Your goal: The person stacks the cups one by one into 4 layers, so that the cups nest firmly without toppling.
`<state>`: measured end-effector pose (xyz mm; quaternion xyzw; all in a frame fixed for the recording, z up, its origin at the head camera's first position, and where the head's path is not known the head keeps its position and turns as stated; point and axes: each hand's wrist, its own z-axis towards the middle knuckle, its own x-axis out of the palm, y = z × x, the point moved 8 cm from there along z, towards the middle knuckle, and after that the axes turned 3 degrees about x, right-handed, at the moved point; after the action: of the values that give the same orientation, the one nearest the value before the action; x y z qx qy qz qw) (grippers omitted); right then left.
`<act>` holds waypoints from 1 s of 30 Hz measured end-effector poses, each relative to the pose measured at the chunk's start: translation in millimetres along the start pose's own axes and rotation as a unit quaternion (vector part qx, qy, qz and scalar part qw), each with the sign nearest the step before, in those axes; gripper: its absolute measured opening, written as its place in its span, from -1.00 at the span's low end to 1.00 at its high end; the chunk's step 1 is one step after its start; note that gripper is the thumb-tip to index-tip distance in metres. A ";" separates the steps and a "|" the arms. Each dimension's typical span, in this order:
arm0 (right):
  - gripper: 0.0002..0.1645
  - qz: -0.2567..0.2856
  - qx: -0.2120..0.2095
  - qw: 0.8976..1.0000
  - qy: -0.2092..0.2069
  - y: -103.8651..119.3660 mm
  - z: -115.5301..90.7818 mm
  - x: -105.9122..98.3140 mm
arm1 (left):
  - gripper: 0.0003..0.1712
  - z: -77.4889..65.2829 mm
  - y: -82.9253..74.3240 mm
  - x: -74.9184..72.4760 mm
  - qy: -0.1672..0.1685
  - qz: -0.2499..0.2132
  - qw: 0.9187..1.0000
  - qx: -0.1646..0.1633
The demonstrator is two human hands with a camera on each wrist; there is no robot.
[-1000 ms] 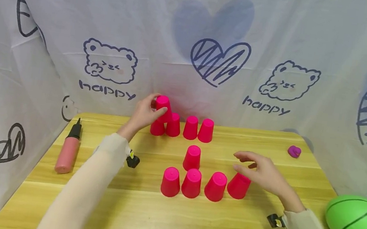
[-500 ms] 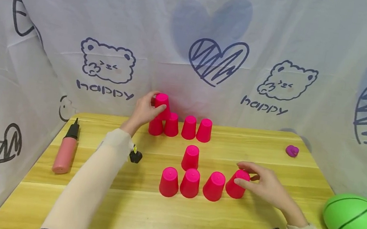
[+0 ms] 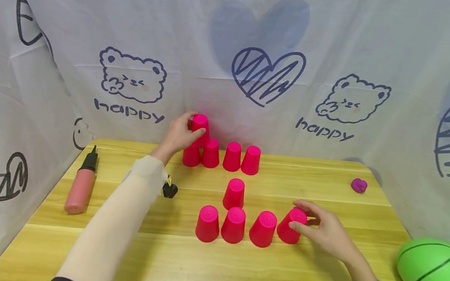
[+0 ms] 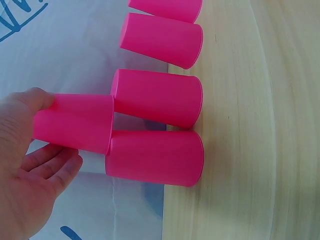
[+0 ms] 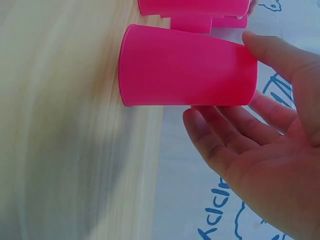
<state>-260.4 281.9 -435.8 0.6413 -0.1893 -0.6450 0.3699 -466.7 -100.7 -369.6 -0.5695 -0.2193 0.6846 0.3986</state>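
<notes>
My left hand [image 3: 177,136] holds an upside-down pink plastic cup [image 3: 200,131] by its narrow end, thumb on one side and fingers on the other. In the left wrist view, that cup's rim [image 4: 111,125] meets the bases of two neighbouring cups, straddling the lower cup [image 4: 155,158] and the one beside it. At the right end of the front row, my right hand [image 3: 327,231] grips another upturned pink cup [image 3: 289,229] near its top. The right wrist view has the thumb at the base edge of this cup [image 5: 185,70], with fingers partly hidden behind it.
More upturned cups stand in the back row [image 3: 232,156] and front row [image 3: 233,226], with a single cup [image 3: 234,194] between. A pink hand pump [image 3: 80,188] lies left; a green ball [image 3: 438,274] and small purple object [image 3: 358,185] are right. Printed cloth [image 3: 199,75] hangs behind the wooden table [image 3: 207,276].
My right hand has come down from above the front row's rightmost cup and taken hold of it. The left hand's cup has risen slightly and stands over the two back cups.
</notes>
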 end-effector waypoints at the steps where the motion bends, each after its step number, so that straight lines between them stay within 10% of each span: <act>1: -0.29 -0.001 0.002 1.000 -0.001 -0.6 -0.3 0.0 | -0.32 0.2 -0.2 0.5 0.000 0.001 1.000 -0.001; 30: -0.36 0.032 0.044 0.999 0.000 -13.3 0.0 2.3 | -0.22 0.3 -0.2 2.1 0.014 0.009 1.000 -0.003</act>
<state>-263.3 288.9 -447.0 0.6503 -0.2382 -0.6239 0.3621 -467.0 -98.9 -370.7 -0.5824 -0.2111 0.6792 0.3937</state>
